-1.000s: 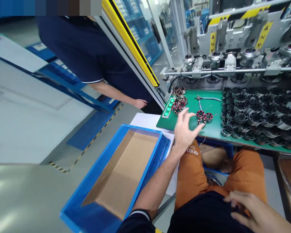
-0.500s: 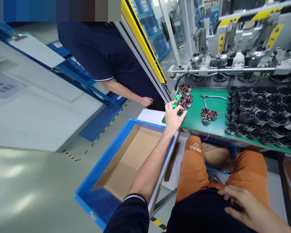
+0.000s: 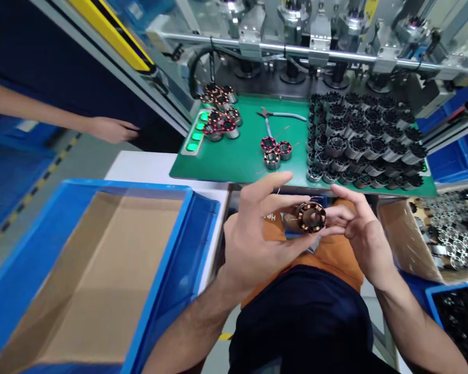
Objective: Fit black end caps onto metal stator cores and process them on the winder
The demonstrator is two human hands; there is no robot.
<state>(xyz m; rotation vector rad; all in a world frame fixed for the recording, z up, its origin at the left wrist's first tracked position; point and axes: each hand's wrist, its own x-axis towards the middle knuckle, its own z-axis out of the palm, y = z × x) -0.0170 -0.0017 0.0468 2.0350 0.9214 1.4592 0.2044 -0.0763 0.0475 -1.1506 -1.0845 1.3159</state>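
Note:
Above my lap, a copper-wound motor stator [image 3: 311, 217] faces up with its round opening towards me. My left hand [image 3: 257, 228] pinches it from the left between thumb and fingers. From the other side my right hand [image 3: 359, 228] has fingertips against the stator's edge, its index finger raised. Just beyond my hands, three wound stators [image 3: 272, 159] sit together on the green mat [image 3: 242, 161], thin wire ends sticking out. Behind them lie cutting pliers [image 3: 284, 115] with pale blue handles, jaws apart.
Several wound stators [image 3: 220, 117] cluster at the mat's left beside green-lit buttons [image 3: 195, 136]. Rows of black unwound stators [image 3: 366, 140] fill its right. Machine fixtures [image 3: 292, 47] stand behind. A cardboard-lined blue bin [image 3: 187, 208] is at left; a co-worker's hand [image 3: 111, 130] hangs nearby.
My left hand has come from the left cluster to above my lap with a stator. My right hand has risen to meet it. The view has turned right and closer to the bench.

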